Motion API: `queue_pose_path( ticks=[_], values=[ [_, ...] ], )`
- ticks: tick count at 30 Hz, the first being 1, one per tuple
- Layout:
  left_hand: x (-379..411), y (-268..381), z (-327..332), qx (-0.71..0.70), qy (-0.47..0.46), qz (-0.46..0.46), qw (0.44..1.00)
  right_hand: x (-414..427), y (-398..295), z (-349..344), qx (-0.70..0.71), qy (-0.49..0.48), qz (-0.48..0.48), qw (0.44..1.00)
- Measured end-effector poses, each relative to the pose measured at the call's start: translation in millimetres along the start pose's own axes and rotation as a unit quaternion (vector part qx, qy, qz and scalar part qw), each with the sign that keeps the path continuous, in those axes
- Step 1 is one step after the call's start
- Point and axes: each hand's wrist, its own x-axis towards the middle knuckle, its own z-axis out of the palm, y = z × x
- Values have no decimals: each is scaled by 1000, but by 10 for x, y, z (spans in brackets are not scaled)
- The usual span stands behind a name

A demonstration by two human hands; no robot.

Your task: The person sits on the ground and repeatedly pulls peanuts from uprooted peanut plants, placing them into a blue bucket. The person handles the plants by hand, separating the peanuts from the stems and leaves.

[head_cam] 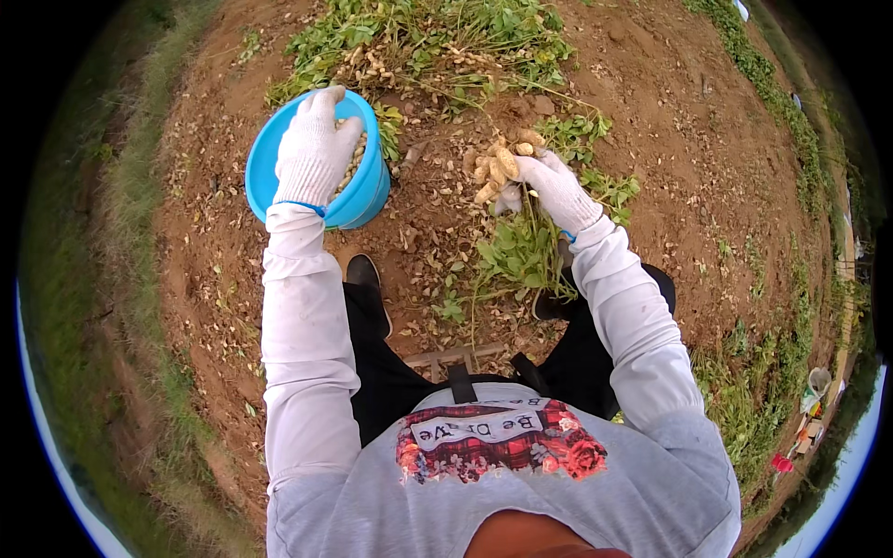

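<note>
My left hand point(315, 143), in a white knit glove, is over the mouth of a light-blue plastic bucket point(377, 185). Its thumb stands apart from the fingers, with nothing visible between them; the palm is hidden. Peanut pods point(354, 164) lie inside the bucket, partly covered by that hand. On the right, my gloved right hand point(554, 185) grips an uprooted peanut plant near its roots. A cluster of tan pods point(499, 167) sticks out past the fingers, and the plant's green leaves point(523, 251) hang below the hand.
A heap of pulled peanut plants point(432, 42) with pods lies beyond the bucket. Dry leaves cover the brown soil point(425, 237) between my dark shoes point(364, 279). Grass point(132, 230) borders the left side. More green plants point(750, 390) and scattered items lie far right.
</note>
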Motion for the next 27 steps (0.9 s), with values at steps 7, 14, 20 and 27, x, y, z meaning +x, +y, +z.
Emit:
queue_pose_path(
  ticks=[7,14,20,27],
  values=[
    [-114,661,468,-200,-85,291,932,-216,-50,16,30,-70,72,994],
    [-169,861,587,-135,-163,221,952,-409,-119,-35,39,-126,61,989],
    [-107,693,1035,96,-49,205,973,-441,-164,-251,17,-34,71,997],
    [-192,584,1093,103,-137,284,944,-502,-264,-400,69,31,-5,997]
  ],
)
